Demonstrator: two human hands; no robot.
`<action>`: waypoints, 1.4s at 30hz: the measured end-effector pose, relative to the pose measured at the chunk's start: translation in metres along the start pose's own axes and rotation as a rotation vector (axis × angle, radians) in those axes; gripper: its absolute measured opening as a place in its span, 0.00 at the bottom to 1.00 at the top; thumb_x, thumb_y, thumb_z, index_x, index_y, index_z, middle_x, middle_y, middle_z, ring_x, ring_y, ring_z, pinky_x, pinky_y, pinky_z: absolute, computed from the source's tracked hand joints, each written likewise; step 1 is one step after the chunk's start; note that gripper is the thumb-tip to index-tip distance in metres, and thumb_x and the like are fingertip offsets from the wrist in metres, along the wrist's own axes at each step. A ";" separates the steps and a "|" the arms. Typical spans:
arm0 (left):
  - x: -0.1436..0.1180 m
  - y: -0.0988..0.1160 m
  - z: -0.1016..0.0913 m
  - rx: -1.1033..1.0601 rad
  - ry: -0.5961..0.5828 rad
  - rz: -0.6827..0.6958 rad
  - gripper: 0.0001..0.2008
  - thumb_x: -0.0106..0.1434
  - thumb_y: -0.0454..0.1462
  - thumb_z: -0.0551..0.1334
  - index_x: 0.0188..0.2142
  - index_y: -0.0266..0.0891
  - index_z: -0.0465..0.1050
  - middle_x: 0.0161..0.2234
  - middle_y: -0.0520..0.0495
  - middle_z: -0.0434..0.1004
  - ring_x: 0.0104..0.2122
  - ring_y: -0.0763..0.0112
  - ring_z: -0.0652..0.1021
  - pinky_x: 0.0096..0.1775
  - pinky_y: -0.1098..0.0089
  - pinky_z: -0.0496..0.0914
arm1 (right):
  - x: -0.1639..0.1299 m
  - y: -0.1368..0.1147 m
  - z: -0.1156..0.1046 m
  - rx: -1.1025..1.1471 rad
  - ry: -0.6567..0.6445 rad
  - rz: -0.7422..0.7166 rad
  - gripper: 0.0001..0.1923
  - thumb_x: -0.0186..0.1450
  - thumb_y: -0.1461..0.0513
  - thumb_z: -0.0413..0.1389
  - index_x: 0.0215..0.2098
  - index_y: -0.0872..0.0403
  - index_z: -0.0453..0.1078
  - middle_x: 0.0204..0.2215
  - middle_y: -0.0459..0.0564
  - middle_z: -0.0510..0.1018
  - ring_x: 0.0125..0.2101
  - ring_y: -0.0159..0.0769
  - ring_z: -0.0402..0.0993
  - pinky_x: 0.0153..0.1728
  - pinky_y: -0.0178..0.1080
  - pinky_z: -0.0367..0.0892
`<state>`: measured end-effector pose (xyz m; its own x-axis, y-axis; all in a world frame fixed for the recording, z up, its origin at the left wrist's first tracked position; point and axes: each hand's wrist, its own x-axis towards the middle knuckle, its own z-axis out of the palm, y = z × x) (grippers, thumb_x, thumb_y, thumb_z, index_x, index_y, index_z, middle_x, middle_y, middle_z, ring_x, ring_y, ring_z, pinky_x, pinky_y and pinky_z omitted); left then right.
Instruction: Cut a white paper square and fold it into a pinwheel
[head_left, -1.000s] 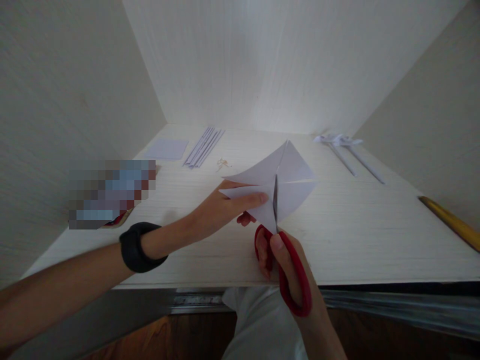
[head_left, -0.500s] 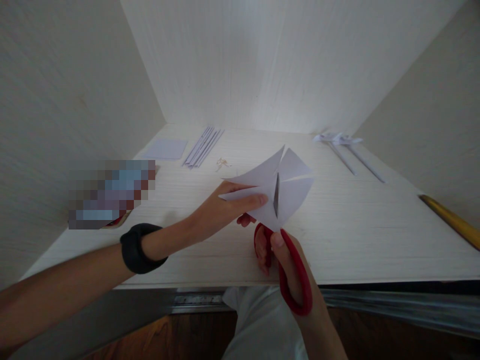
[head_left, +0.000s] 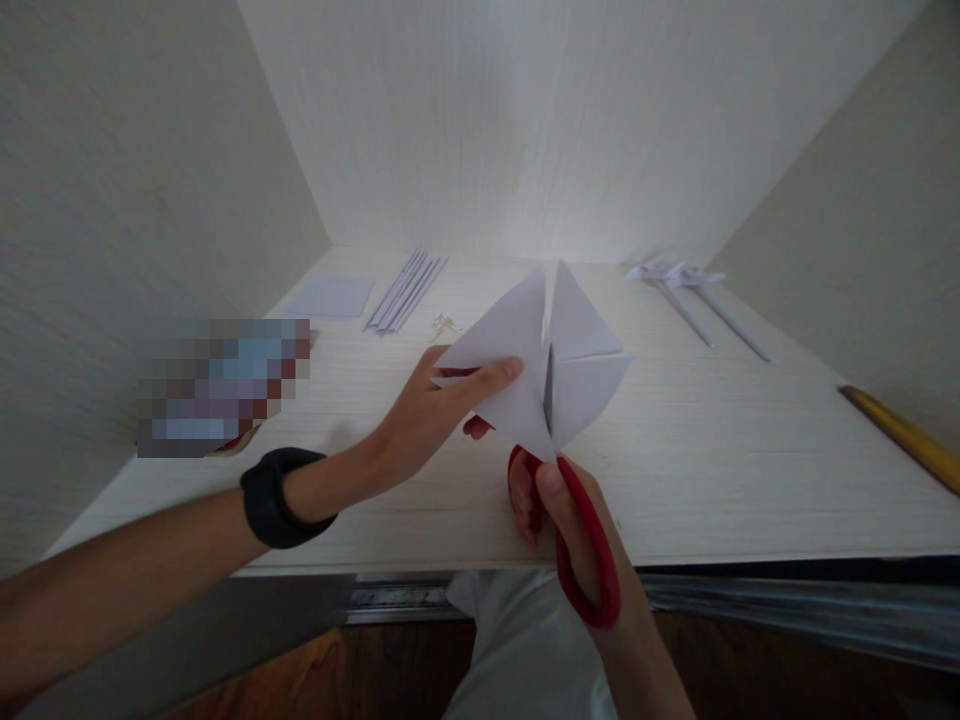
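Above the near edge of the surface [head_left: 675, 480], I see my right hand [head_left: 577, 530] with its grip clenched through the red scissors [head_left: 574, 540], blade up inside the white paper [head_left: 540, 370]. My left hand [head_left: 427, 415] pinches that sheet's left flap, holding it off the surface. Farther back lie paper strips [head_left: 406, 292], a small sheet [head_left: 332, 297] and rolled sticks [head_left: 694, 300]

White paper square [head_left: 525, 350]: creased along its diagonals, slit partway from several corners so the triangular flaps splay apart. It is held raised above the desk, pinched at its left flap by the left hand [head_left: 427, 420].

Red-handled scissors [head_left: 577, 540]: gripped in the right hand [head_left: 577, 530], directly below the paper. The blades point up into the slit at the paper's lower corner, near its centre.
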<state>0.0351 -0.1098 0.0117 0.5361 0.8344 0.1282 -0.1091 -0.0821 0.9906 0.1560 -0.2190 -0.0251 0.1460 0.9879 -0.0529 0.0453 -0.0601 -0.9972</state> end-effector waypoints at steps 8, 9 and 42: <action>-0.001 -0.002 -0.001 -0.007 0.014 0.025 0.17 0.61 0.45 0.64 0.22 0.36 0.68 0.17 0.55 0.66 0.16 0.80 0.67 0.16 0.80 0.61 | 0.000 0.001 -0.002 0.000 -0.016 -0.023 0.30 0.60 0.34 0.47 0.22 0.50 0.57 0.19 0.42 0.59 0.22 0.31 0.53 0.24 0.37 0.53; -0.001 -0.002 -0.001 -0.005 0.016 0.025 0.17 0.61 0.45 0.64 0.22 0.36 0.69 0.16 0.55 0.66 0.16 0.80 0.67 0.16 0.81 0.61 | 0.000 0.000 -0.002 0.003 -0.028 -0.028 0.30 0.61 0.34 0.47 0.23 0.50 0.58 0.19 0.42 0.59 0.22 0.31 0.53 0.24 0.37 0.53; 0.001 -0.003 -0.001 0.082 0.076 0.037 0.16 0.59 0.44 0.65 0.21 0.37 0.69 0.15 0.55 0.67 0.15 0.79 0.68 0.14 0.81 0.61 | 0.003 0.006 0.000 0.047 -0.043 0.019 0.32 0.57 0.31 0.48 0.22 0.50 0.54 0.15 0.40 0.57 0.15 0.26 0.53 0.16 0.33 0.49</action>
<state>0.0354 -0.1082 0.0085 0.4680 0.8685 0.1637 -0.0573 -0.1550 0.9863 0.1572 -0.2165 -0.0312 0.1035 0.9919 -0.0730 -0.0035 -0.0730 -0.9973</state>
